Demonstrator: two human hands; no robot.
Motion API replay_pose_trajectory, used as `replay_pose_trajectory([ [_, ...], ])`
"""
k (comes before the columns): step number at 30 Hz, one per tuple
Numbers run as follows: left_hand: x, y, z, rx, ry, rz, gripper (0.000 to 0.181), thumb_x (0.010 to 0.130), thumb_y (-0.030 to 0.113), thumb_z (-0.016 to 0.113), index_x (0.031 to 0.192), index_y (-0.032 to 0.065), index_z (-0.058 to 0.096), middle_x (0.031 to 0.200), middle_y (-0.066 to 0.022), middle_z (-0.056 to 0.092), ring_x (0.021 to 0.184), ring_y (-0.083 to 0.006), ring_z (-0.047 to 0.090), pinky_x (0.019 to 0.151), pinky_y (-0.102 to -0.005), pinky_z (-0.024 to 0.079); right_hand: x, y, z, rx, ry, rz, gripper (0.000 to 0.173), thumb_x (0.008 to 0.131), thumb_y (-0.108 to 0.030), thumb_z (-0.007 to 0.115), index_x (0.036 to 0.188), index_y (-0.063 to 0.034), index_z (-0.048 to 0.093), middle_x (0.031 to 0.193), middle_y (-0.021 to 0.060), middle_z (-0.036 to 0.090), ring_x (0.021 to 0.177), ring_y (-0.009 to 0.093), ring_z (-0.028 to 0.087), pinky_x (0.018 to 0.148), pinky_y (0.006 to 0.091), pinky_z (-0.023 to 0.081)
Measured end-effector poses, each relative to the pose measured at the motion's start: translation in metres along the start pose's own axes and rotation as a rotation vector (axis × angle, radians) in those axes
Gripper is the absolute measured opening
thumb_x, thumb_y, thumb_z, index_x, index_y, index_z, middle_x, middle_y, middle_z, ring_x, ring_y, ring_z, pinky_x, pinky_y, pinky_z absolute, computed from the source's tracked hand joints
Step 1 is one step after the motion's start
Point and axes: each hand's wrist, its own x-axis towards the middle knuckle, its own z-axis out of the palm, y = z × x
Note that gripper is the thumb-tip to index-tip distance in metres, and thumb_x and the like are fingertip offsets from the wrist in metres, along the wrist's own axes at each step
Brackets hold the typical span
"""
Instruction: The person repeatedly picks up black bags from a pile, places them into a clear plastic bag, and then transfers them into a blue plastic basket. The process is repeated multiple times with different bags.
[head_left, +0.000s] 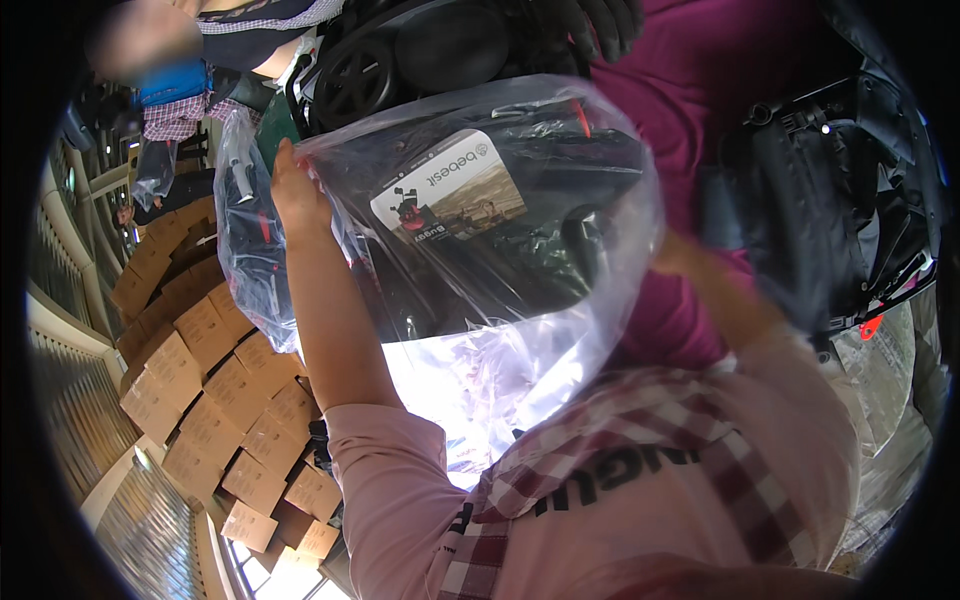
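A dark folded stroller inside a clear plastic bag (480, 277) lies before me, with a printed card (450, 187) showing through the film. My left hand (300, 191) grips the bag's edge at its left side. My right hand (667, 251) is blurred and touches or nearly touches the bag's right side; its fingers are mostly hidden, so its grip cannot be told. Beneath the bag spreads magenta cloth (660, 322).
Another bagged item (255, 225) stands beyond my left hand. A black stroller frame with a wheel (356, 82) is at the top, near a black-gloved hand (607, 26). Black folded stroller parts (810, 217) lie at right. Stacked cardboard boxes (225, 390) stand at left.
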Motion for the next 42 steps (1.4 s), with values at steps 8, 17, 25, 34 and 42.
replay_pose_trajectory([
  [8, -0.062, 0.016, -0.029, 0.378, -0.128, 0.071, 0.068, 0.092, 0.054, 0.045, 0.143, 0.0102, 0.039, 0.137, -0.0146, 0.048, 0.127, -0.0253, 0.043, 0.109, -0.0401, 0.022, 0.194, -0.225, -0.108, -0.476, 0.851, -0.184, 0.034, 0.096, -0.033, 0.045, 0.102, -0.0046, 0.063, 0.095, 0.0157, 0.065, 0.092, 0.031, 0.063, 0.079, 0.0442, 0.049],
  [17, -0.188, 0.012, -0.073, 0.411, -0.251, 0.682, 0.046, 0.1, 0.023, 0.044, 0.136, -0.0059, 0.041, 0.139, -0.0183, 0.045, 0.131, -0.0273, 0.041, 0.11, -0.0366, 0.026, 0.096, -0.123, -0.051, -0.198, 1.093, -0.388, 0.046, 0.095, -0.044, 0.047, 0.086, -0.001, 0.061, 0.074, 0.0233, 0.06, 0.072, 0.039, 0.062, 0.067, 0.0434, 0.047],
  [25, -0.288, 0.013, -0.068, 0.122, -0.448, 0.875, 0.043, 0.098, 0.016, 0.045, 0.137, -0.0017, 0.04, 0.141, -0.0164, 0.044, 0.129, -0.0271, 0.043, 0.109, -0.0395, 0.029, -0.22, -0.054, 0.12, -0.495, 0.814, 0.052, 0.026, 0.09, -0.026, 0.055, 0.087, -0.0012, 0.062, 0.071, 0.0134, 0.066, 0.068, 0.028, 0.066, 0.065, 0.0388, 0.05],
  [34, -0.365, -0.048, -0.042, 0.062, -0.726, 0.935, 0.033, 0.092, 0.014, 0.056, 0.121, -0.0002, 0.056, 0.121, -0.0166, 0.059, 0.113, -0.0272, 0.056, 0.098, -0.038, 0.04, -0.336, -0.069, 0.138, -0.445, 1.134, -0.007, 0.02, 0.086, -0.02, 0.058, 0.091, -0.0022, 0.064, 0.076, 0.0104, 0.068, 0.07, 0.023, 0.066, 0.066, 0.0343, 0.05],
  [42, -0.414, -0.055, -0.022, 0.112, -0.912, 0.759, 0.031, 0.093, 0.017, 0.056, 0.117, -0.0015, 0.057, 0.113, -0.0161, 0.064, 0.104, -0.0258, 0.062, 0.092, -0.0361, 0.046, -0.357, -0.047, 0.143, -0.431, 0.995, -0.002, 0.017, 0.081, -0.019, 0.062, 0.087, -0.0031, 0.064, 0.076, 0.0106, 0.068, 0.071, 0.025, 0.066, 0.067, 0.0355, 0.052],
])
